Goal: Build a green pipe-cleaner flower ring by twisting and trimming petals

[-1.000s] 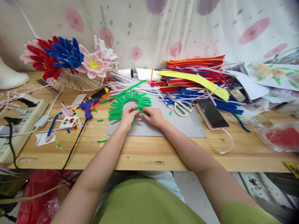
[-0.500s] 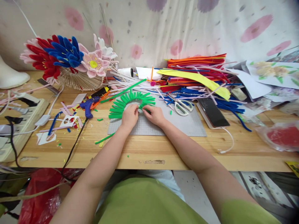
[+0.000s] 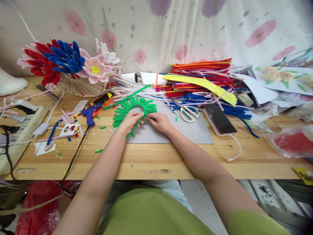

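Head view: pinching a curved green fringe (image 3: 119,117) in nearly closed left hand (image 3: 132,122); right hand (image 3: 160,122) curled alongside, grip impossible to tell; over grey mat (image 3: 190,133).

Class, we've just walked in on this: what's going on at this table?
A person is working with both hands on a fringed green piece, curved into an open arch over a grey gridded mat. The left hand pinches it near its right-hand end; the right hand has its fingertips close by, though their exact grip is too small to tell. Scissors lie on the mat to the right, and a blue glue gun lies to the left.
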Motion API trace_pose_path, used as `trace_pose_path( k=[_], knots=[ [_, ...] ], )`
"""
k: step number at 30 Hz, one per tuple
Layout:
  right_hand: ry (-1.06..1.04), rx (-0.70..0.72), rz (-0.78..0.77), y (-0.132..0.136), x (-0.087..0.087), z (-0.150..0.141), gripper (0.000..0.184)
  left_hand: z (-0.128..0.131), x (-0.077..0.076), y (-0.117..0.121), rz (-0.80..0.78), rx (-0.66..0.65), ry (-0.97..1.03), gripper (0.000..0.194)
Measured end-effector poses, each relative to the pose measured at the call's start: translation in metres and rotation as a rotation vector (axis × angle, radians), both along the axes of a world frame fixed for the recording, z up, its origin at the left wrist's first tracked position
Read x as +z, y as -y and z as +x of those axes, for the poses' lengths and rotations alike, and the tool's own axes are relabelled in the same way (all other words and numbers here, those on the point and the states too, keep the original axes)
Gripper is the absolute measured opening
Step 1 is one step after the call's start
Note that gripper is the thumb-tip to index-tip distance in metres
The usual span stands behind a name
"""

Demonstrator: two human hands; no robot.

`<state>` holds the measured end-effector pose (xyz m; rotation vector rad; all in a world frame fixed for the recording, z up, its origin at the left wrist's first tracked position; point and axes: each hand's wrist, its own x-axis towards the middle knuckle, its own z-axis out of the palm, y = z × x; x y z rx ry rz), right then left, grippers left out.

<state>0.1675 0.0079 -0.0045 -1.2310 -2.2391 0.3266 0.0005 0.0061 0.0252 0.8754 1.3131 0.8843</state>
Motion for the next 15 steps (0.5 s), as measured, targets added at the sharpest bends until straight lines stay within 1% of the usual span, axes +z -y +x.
trace_pose_path(
  k=[3,6,8,11,15],
  knots=[
    [-0.007,-0.007,0.009,-0.001,-0.001,0.001,0.025,0.000,-0.002,0.002,0.048,-0.040,-0.041,0.028],
    [-0.007,0.006,0.010,-0.001,-0.001,0.002,0.025,0.002,-0.005,0.003,0.166,-0.064,-0.116,0.026],
    [-0.010,0.022,0.009,0.000,0.000,0.002,0.024,0.003,-0.007,0.004,0.229,-0.098,-0.202,0.025],
    [-0.010,0.036,-0.014,0.001,0.002,0.002,0.023,0.003,-0.011,0.004,0.294,-0.153,-0.325,0.024],
    [-0.010,0.051,-0.068,0.001,0.004,0.002,0.019,0.002,-0.016,0.004,0.381,-0.209,-0.377,0.027]
  ],
)
